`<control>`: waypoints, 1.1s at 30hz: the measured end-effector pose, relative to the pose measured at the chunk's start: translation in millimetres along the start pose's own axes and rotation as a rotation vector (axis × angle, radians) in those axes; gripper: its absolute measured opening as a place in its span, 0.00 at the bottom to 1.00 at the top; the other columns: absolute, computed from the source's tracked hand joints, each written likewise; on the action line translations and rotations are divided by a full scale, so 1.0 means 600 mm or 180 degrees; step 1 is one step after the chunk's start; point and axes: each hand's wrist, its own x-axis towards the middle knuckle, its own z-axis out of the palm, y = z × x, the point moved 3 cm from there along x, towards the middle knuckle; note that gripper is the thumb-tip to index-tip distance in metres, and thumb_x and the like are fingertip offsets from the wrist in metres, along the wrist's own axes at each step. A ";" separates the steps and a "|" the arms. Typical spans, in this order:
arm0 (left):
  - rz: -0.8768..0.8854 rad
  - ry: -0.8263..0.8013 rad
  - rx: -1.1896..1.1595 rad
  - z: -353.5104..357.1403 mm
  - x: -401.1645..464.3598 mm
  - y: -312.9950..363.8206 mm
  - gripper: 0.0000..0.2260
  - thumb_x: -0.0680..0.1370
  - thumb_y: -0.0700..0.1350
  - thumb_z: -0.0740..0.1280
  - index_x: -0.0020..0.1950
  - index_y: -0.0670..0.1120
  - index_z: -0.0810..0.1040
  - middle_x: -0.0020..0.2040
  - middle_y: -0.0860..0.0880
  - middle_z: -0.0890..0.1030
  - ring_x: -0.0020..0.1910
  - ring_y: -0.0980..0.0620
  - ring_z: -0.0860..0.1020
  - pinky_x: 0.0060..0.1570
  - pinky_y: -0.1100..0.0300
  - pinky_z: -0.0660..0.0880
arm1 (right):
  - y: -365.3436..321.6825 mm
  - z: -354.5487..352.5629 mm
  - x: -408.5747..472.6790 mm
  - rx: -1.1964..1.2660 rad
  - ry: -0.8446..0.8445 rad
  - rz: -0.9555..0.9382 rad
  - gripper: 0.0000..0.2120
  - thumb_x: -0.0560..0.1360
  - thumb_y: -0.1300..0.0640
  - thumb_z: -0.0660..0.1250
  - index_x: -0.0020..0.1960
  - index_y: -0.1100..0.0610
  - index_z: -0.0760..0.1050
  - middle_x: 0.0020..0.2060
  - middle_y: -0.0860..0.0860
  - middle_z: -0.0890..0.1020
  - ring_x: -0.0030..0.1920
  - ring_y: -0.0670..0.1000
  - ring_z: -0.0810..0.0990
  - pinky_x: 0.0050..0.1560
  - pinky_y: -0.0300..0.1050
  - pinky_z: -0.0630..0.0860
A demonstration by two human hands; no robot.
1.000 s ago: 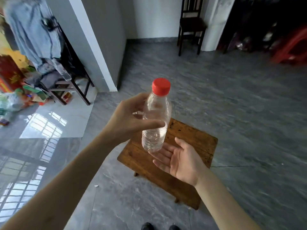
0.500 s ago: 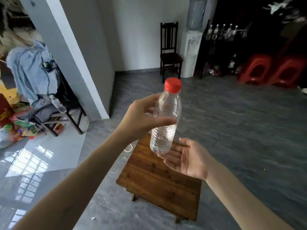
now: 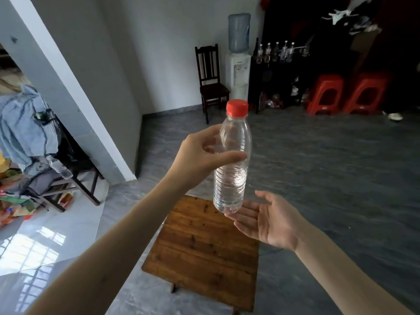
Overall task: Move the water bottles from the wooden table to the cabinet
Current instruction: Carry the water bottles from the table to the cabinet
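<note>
Water bottle [image 3: 233, 164] with a red cap [image 3: 237, 107] hangs upright in the air above the wooden table [image 3: 204, 251], clamped around its upper half by the left hand [image 3: 200, 155], thumb across the front and fingers curled behind. Just under its base waits the right hand [image 3: 267, 220], palm up and fingers spread, holding nothing; its fingertips [image 3: 231, 213] sit at the bottom edge of the bottle, though real contact is hard to judge. The cabinet [image 3: 284, 71] stands well apart across the room, dark, with a row of bottles [image 3: 276, 51] already on top. The grip looks like the main risk: smooth, ribbed plastic held high with one hand could slide or swing during the walk over. Setting it down among the standing bottles could also knock one off the cabinet top.
</note>
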 end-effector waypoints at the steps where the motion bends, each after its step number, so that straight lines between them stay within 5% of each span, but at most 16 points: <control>1: -0.0006 0.0000 -0.0010 0.022 0.010 0.009 0.21 0.66 0.58 0.79 0.58 0.59 0.83 0.50 0.57 0.88 0.50 0.55 0.86 0.57 0.50 0.81 | -0.015 -0.016 -0.012 -0.0022 -0.0009 -0.0010 0.29 0.82 0.45 0.52 0.68 0.68 0.73 0.63 0.64 0.80 0.61 0.60 0.82 0.54 0.52 0.80; 6: 0.0027 0.0083 -0.0162 0.133 0.070 0.061 0.20 0.66 0.58 0.79 0.56 0.60 0.83 0.50 0.56 0.88 0.48 0.57 0.87 0.49 0.63 0.82 | -0.110 -0.101 -0.078 -0.0051 -0.0077 -0.0071 0.29 0.82 0.45 0.52 0.68 0.68 0.73 0.63 0.65 0.80 0.59 0.60 0.83 0.53 0.52 0.81; 11: -0.0005 0.0102 -0.0274 0.234 0.122 0.092 0.18 0.67 0.58 0.79 0.55 0.61 0.84 0.50 0.54 0.88 0.49 0.53 0.87 0.54 0.53 0.82 | -0.192 -0.176 -0.131 -0.0065 -0.0064 -0.0106 0.29 0.82 0.45 0.52 0.68 0.69 0.73 0.61 0.65 0.81 0.55 0.60 0.85 0.50 0.51 0.82; 22: -0.0003 0.0009 -0.0095 0.354 0.260 0.099 0.17 0.69 0.62 0.76 0.57 0.64 0.82 0.49 0.57 0.88 0.48 0.57 0.87 0.52 0.57 0.81 | -0.324 -0.278 -0.137 0.0066 -0.0078 -0.0076 0.30 0.82 0.45 0.52 0.67 0.69 0.74 0.63 0.65 0.80 0.60 0.60 0.83 0.54 0.53 0.81; 33: 0.0028 0.0134 -0.0098 0.349 0.503 0.031 0.16 0.69 0.63 0.76 0.56 0.63 0.82 0.48 0.56 0.88 0.46 0.56 0.87 0.54 0.56 0.81 | -0.549 -0.279 0.003 -0.0200 0.0017 -0.0055 0.29 0.82 0.46 0.52 0.66 0.69 0.74 0.61 0.65 0.81 0.58 0.59 0.84 0.52 0.51 0.81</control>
